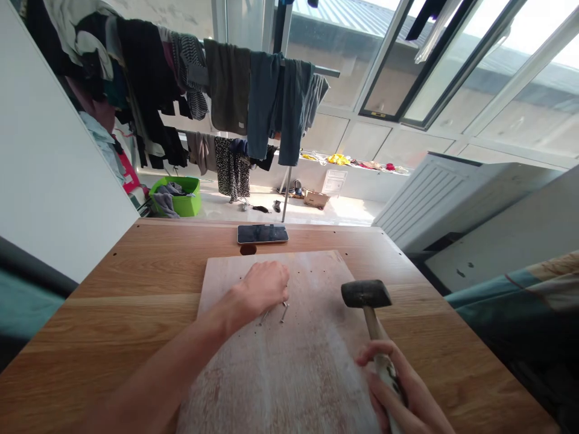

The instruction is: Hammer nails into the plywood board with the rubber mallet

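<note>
Wooden tabletop (149, 265), pale board (271, 374) at lower centre, hammer (373, 325) at right.
The right hand (414, 386) grips the hammer's handle, which slants up and left, its head right of the left hand (266, 283). That left hand is curled closed; whether it pinches anything is hidden. Slim metal fasteners (284, 313) lie just below it, the nearer hand, tilting up-right.
</note>
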Action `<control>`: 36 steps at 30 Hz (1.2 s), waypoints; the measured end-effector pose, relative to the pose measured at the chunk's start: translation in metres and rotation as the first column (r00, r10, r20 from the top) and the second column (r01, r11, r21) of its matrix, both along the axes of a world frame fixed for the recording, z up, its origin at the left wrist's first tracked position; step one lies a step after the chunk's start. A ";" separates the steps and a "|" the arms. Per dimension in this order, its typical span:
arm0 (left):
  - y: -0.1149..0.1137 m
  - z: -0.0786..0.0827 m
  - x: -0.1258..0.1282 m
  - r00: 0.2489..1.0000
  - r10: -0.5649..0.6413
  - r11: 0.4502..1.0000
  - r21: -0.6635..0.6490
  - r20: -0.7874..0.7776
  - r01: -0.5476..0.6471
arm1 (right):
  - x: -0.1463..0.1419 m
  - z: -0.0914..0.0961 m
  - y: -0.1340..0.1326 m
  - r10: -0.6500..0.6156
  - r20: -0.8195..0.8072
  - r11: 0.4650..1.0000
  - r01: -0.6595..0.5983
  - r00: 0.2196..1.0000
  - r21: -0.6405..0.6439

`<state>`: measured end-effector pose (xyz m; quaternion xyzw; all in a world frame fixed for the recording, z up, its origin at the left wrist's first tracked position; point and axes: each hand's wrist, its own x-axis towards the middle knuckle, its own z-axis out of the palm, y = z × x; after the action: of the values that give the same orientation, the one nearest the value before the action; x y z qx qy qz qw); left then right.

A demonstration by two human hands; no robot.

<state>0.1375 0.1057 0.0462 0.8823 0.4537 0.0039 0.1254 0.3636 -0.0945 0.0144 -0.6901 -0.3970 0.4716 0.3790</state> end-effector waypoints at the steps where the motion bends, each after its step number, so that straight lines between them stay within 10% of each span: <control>1: 0.002 0.000 0.002 1.000 -0.006 1.000 0.004 -0.004 0.007 | 0.003 -0.001 0.000 -0.016 0.085 1.000 0.015 0.996 0.021; 8: 0.005 0.008 0.009 0.991 -0.091 0.996 0.016 -0.099 0.093 | 0.005 0.001 0.005 -0.057 0.338 0.995 0.026 0.939 0.097; 16: 0.043 -0.004 0.048 0.896 -0.140 0.950 -0.198 0.421 0.242 | 0.042 -0.016 -0.001 0.018 0.099 0.996 -0.009 0.995 -0.088; 21: 0.057 -0.033 0.085 0.804 -0.049 0.953 -0.214 0.593 0.216 | 0.039 -0.010 0.012 -0.015 -0.019 0.999 0.016 1.000 0.040; 29: 0.054 -0.063 0.091 0.633 0.108 0.974 -0.209 0.767 0.087 | 0.015 0.008 0.078 -0.104 -0.214 0.944 0.164 0.971 0.287; 36: 0.051 -0.064 0.090 0.641 0.034 0.955 -0.213 0.767 0.205 | 0.017 -0.002 0.077 -0.095 -0.233 0.971 0.142 0.968 0.194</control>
<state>0.2271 0.1567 -0.0174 0.7915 0.3116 0.3047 0.4284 0.3804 -0.0179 0.0127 -0.6120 -0.3574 0.4779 0.5190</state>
